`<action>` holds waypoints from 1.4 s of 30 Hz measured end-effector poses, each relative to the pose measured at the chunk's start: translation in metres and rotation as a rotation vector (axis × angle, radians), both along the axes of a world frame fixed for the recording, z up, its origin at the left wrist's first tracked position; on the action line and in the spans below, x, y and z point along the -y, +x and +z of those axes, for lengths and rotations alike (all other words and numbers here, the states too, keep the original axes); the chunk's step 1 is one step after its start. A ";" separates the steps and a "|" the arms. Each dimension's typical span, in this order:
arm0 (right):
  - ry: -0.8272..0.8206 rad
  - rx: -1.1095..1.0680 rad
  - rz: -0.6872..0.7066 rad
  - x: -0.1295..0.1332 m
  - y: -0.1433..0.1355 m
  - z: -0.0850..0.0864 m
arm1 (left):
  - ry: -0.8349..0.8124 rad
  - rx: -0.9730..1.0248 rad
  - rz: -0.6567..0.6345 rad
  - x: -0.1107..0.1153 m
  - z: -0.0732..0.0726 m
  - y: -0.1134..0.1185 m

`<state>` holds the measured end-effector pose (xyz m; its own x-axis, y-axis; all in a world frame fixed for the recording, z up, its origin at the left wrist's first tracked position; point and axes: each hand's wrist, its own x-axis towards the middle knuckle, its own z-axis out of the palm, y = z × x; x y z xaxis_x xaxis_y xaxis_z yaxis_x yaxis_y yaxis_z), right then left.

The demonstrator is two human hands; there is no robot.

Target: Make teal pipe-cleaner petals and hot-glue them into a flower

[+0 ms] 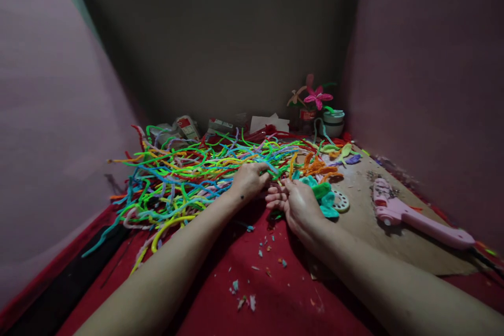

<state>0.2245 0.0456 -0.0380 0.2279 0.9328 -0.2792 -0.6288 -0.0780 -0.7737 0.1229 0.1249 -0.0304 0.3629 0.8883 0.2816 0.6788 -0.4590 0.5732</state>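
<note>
My left hand (252, 181) is closed in a pinch at the right edge of the pile of pipe cleaners (189, 163). A green pipe cleaner (276, 173) shows at its fingertips. Facing it, my right hand (301, 205) has thumb and forefinger pressed together, the other fingers loosely curled; what sits in that pinch is too small to make out. Just behind the right hand lie teal and green looped petals (327, 202) and a pale round disc with holes (342, 201). Orange pipe cleaner pieces (317, 166) lie beyond both hands.
A pink glue gun (421, 223) rests on a brown board (362, 241) at the right. Pipe-cleaner flowers (318, 97) and a small pot (333, 123) stand at the back. Fuzz scraps (252, 302) dot the red cloth (220, 283). Walls rise on both sides.
</note>
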 end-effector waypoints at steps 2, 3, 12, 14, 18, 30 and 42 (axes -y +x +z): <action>-0.007 0.001 0.011 0.001 0.000 0.001 | -0.008 -0.023 -0.009 0.004 -0.001 0.003; -0.011 0.002 0.015 0.001 0.000 0.001 | -0.015 -0.029 -0.010 0.004 -0.001 0.004; -0.034 0.017 0.030 -0.003 0.003 0.003 | -0.161 0.198 -0.075 -0.007 0.004 -0.007; -0.023 0.020 0.049 -0.003 0.004 0.003 | -0.265 0.314 -0.165 -0.007 0.009 -0.015; 0.015 0.029 0.085 -0.003 0.004 0.002 | -0.529 0.543 -0.356 -0.005 0.018 -0.026; 0.322 0.419 -0.025 0.003 0.003 0.000 | -0.530 0.607 -0.259 0.004 0.024 -0.021; 0.305 0.341 0.019 -0.002 0.005 -0.002 | -0.207 0.148 -0.464 0.014 0.020 -0.006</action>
<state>0.2300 0.0479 -0.0395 0.2407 0.9658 0.0968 -0.3346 0.1762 -0.9258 0.1166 0.1104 -0.0103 0.7011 0.6858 0.1953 0.3359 -0.5592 0.7579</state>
